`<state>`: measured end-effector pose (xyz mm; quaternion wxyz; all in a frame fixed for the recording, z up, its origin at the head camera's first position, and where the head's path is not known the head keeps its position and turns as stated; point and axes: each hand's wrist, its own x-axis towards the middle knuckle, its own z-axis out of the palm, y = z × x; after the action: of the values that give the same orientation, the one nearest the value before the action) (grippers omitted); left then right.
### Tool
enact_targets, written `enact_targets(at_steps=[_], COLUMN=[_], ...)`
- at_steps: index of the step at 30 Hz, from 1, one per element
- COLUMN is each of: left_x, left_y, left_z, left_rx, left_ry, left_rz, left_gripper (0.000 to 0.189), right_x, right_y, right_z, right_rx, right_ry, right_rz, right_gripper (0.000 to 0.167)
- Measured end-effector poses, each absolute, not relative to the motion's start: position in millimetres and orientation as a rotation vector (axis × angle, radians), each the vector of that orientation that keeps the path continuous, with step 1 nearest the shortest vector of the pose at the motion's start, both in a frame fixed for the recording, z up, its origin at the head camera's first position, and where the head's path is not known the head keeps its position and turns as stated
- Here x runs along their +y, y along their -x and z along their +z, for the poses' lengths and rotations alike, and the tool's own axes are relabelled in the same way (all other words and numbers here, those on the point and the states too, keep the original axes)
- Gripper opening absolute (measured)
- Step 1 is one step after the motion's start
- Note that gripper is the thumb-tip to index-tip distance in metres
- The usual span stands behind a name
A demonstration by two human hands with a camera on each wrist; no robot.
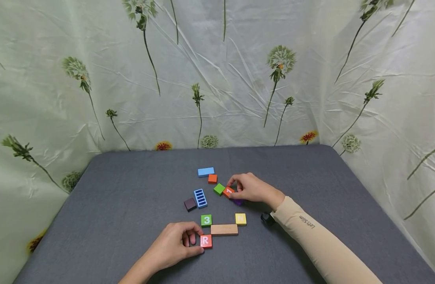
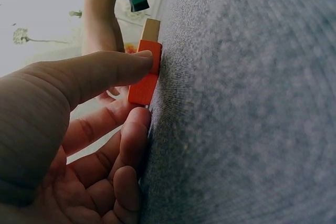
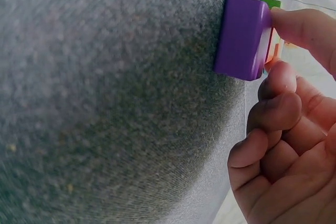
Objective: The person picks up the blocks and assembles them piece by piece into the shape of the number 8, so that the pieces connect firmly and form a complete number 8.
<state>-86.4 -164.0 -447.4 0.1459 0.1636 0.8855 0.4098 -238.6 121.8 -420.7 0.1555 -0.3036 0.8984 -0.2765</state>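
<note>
My left hand [image 1: 175, 243] pinches a red block marked R [image 1: 206, 241] between thumb and forefinger. In the left wrist view the thumb lies against the red block [image 2: 142, 88], low on the cloth. Further back, my right hand [image 1: 254, 188] pinches an orange block marked 1 [image 1: 227, 192] beside a green block [image 1: 219, 189]. A purple block [image 3: 239, 38] sits just under the right fingers, partly hidden in the head view. Near the R block lie a natural wood plank [image 1: 224, 230], a green block marked 3 [image 1: 206, 221] and a yellow block [image 1: 240, 219].
Behind the hands are a light blue block [image 1: 205, 172] and an orange-red block [image 1: 212, 179]. A blue block with dark bars [image 1: 200, 198] lies beside a dark brown block [image 1: 190, 204]. A black device [image 1: 267, 218] is at the right wrist. Grey cloth [image 1: 132, 189] covers the table.
</note>
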Motion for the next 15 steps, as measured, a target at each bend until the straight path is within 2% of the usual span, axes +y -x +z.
enact_targets(at_steps=[15], left_x=[-164.6], left_y=[85.5], left_z=[-447.9], left_rx=[2.543], left_ry=[-0.477], left_rz=[1.193], left_gripper=[0.029], right_x=[122.5], right_y=[239.5], right_z=[-418.6], right_rx=[2.644], right_ry=[0.731], right_rz=[-0.773], right_gripper=[0.030])
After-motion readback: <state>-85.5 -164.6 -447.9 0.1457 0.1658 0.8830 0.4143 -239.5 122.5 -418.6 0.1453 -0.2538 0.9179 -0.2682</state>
